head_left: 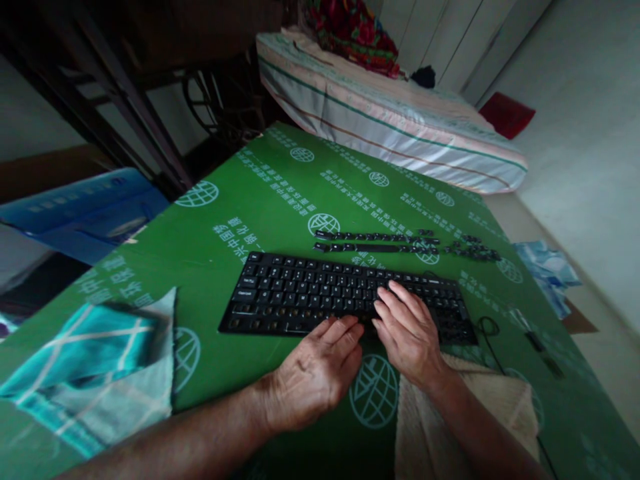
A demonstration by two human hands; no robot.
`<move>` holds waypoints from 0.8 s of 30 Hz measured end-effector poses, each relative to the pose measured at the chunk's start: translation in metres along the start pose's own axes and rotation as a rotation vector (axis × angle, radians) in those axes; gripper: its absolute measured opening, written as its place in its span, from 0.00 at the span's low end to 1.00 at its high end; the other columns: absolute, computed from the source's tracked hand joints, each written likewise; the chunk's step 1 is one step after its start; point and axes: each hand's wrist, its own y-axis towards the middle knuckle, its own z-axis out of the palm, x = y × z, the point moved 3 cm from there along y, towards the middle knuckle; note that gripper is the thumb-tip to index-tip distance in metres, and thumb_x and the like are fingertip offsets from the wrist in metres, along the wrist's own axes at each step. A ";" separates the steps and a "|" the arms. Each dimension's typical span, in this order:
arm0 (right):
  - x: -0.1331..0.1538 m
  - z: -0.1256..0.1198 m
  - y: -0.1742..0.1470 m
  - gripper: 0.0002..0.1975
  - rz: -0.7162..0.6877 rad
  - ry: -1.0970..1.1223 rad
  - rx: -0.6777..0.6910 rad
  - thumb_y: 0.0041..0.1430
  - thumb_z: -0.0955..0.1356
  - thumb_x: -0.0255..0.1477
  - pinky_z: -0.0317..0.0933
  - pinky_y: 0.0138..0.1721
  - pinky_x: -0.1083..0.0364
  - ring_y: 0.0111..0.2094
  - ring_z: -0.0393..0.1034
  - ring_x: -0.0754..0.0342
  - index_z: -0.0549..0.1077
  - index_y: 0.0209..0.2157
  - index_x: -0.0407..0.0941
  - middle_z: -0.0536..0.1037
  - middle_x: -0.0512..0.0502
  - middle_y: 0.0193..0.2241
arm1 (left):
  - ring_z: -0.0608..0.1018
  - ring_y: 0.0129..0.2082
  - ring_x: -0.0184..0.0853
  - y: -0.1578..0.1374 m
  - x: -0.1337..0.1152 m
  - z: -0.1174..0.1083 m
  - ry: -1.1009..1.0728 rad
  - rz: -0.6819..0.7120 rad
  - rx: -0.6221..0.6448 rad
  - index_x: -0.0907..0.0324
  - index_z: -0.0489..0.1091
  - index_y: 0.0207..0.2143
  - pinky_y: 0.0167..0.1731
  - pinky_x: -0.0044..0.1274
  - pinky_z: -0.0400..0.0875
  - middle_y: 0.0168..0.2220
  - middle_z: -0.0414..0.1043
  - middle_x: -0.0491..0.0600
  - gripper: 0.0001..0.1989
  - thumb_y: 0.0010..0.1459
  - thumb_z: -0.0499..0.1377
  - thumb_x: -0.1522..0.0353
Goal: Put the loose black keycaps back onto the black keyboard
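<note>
On the green tabletop point(265, 217), the keyboard point(330, 290) lies lengthwise left to right.

Your tabletop point(273, 210) is green with pale globes and writing. You have a keyboard point(320, 288) on it, loose keys point(375, 248) past that, a blue-green cloth point(100, 340), a tan cloth point(503, 397), a cord point(493, 357) and a brush point(537, 343).

Dim light, pale wall point(590, 120) at right, stripe-sided bed point(350, 113) beyond — dark furniture point(190, 40) at left, pale floor point(510, 210)
</note>
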 end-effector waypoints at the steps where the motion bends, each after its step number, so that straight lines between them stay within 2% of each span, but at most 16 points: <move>1: 0.000 0.000 0.000 0.12 0.002 0.007 -0.003 0.59 0.68 0.24 0.63 0.53 0.42 0.57 0.64 0.42 0.72 0.46 0.39 0.76 0.36 0.49 | 0.71 0.52 0.44 0.000 0.000 0.000 -0.001 0.003 0.000 0.65 0.72 0.38 0.50 0.35 0.69 0.49 0.72 0.56 0.09 0.61 0.52 0.74; 9: 0.000 0.002 0.002 0.11 -0.014 0.057 0.042 0.58 0.68 0.25 0.63 0.52 0.41 0.58 0.63 0.40 0.73 0.44 0.39 0.74 0.34 0.51 | 0.71 0.53 0.45 0.000 0.001 0.001 -0.013 0.004 0.010 0.65 0.72 0.40 0.51 0.35 0.68 0.50 0.72 0.57 0.08 0.61 0.53 0.74; 17: -0.003 0.000 0.000 0.12 0.057 0.087 -0.071 0.57 0.68 0.23 0.66 0.51 0.40 0.55 0.66 0.40 0.72 0.44 0.37 0.76 0.32 0.47 | 0.70 0.53 0.44 -0.003 0.002 0.004 -0.023 0.001 -0.001 0.64 0.71 0.38 0.52 0.36 0.67 0.51 0.71 0.57 0.07 0.60 0.54 0.74; 24: -0.003 0.001 -0.001 0.11 0.071 0.102 -0.093 0.56 0.68 0.22 0.66 0.50 0.40 0.54 0.67 0.40 0.72 0.43 0.38 0.76 0.32 0.46 | 0.70 0.53 0.43 -0.003 0.002 0.003 -0.026 -0.006 0.000 0.63 0.72 0.37 0.51 0.35 0.68 0.51 0.71 0.55 0.09 0.61 0.52 0.74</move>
